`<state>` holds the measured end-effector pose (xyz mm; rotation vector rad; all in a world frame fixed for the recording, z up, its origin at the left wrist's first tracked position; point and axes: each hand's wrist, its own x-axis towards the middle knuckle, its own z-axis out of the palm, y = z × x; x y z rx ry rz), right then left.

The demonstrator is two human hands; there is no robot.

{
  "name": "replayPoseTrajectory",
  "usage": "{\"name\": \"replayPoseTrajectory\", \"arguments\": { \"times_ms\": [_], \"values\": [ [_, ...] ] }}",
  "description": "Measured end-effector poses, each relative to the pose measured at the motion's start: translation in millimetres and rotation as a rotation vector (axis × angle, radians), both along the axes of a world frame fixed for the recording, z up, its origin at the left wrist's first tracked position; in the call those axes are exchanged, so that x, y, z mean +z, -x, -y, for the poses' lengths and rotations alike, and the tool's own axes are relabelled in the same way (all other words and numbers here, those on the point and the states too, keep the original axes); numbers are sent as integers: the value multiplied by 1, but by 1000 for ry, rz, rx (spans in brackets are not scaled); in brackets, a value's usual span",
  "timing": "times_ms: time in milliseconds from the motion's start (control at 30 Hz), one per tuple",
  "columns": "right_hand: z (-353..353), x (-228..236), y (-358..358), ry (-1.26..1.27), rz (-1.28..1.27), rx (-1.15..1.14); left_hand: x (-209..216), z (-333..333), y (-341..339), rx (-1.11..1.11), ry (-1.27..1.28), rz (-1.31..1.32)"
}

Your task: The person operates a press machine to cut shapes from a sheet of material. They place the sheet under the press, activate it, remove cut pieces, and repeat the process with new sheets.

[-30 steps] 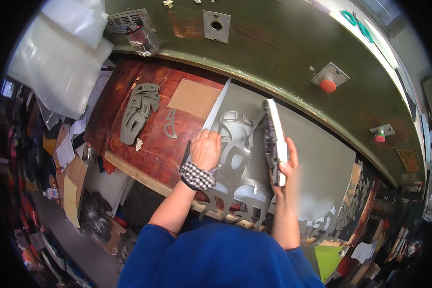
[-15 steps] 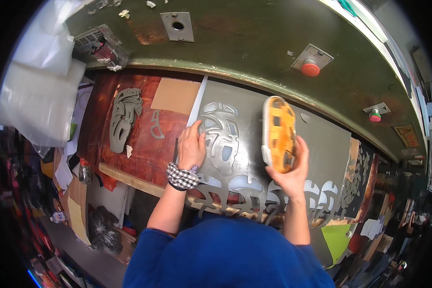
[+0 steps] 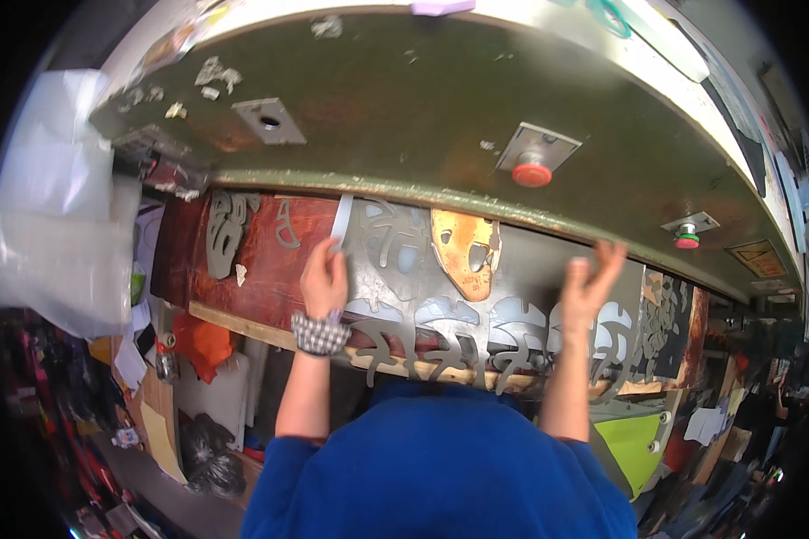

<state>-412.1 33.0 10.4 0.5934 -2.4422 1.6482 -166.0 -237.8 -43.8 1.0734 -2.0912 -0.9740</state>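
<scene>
A yellow-orange, sole-shaped cutting die [image 3: 461,268] with holes through it lies on the grey sheet [image 3: 535,260]. Just left of it, cut outlines of a sole shape [image 3: 388,238] show in the sheet. My right hand [image 3: 590,286] is raised to the right of the die, apart from it, fingers spread and holding nothing. At the sheet's left edge is my left hand [image 3: 324,280], its fingers loosely bent and nothing visible in them. Whether it touches the sheet I cannot tell. Cut-out strips of the sheet [image 3: 449,334] hang over the near edge.
A green machine beam [image 3: 377,117] spans the far side, bearing a red button [image 3: 531,174] and a green-and-red one [image 3: 686,238]. Grey cut pieces [image 3: 228,235] lie on the reddish board [image 3: 274,269] at left. Small scraps [image 3: 663,328] cover the right end.
The cutting die has gone from my right hand down onto the sheet, right beside the cut outlines. My right hand has let go and moved right; my left hand has shifted slightly left.
</scene>
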Motion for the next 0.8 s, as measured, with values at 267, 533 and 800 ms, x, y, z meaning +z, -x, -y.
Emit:
{"name": "replayPoseTrajectory", "arguments": {
  "times_ms": [267, 533, 800],
  "values": [
    [-31, 46, 132, -188, -350, -534, -31, -8, 1, 81, 209, 190],
    [-42, 33, 128, -225, -434, -442, -20, 20, 40, 131, 189, 293],
    [-169, -63, 102, -129, 83, -577, -25, 18, 27, 117, 110, 205]
  ]
}}
